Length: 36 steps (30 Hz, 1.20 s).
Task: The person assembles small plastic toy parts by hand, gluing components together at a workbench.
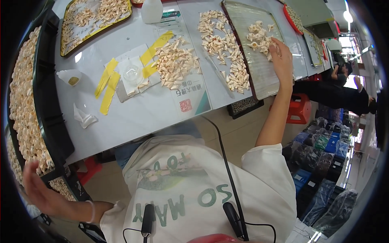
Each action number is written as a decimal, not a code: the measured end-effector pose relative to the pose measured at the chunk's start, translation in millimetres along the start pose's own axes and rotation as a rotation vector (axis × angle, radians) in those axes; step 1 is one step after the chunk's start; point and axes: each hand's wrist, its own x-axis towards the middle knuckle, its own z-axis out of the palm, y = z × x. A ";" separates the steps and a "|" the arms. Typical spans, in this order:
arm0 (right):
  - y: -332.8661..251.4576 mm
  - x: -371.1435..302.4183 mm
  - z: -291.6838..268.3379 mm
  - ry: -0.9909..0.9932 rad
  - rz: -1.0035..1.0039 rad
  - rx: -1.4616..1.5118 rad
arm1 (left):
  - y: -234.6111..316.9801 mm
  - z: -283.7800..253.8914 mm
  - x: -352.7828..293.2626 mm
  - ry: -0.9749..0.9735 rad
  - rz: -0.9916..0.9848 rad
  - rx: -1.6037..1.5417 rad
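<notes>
My right hand (280, 58) reaches over a clear-lined tray (259, 77) on the table's right side. Its fingers bend down at the edge of a small heap of cream, cone-shaped shell-like pieces (257, 35); what they pinch, if anything, is hidden. At the lower left, my left hand (40, 190) is raised with fingers apart, holding nothing, beside a black crate (52, 101) filled with round cream shell-like pieces (26, 93). Left of the tray, more cone-shaped pieces (237, 75) lie in a long band, and another pile (174, 62) sits mid-table.
Yellow tape strips (108, 93) surround a clear round dish (132, 74) on the table. Nearby are a small white cup (69, 77), a crumpled tissue (84, 116) and a white bottle (152, 11). A yellow-rimmed tray (97, 30) stands far left. A red stool (299, 109) is at right; another person (340, 75) sits beyond.
</notes>
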 end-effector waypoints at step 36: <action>-107.7 -31.8 18.7 -0.282 -0.450 0.469 | -59.4 11.6 32.7 -0.517 -0.321 0.216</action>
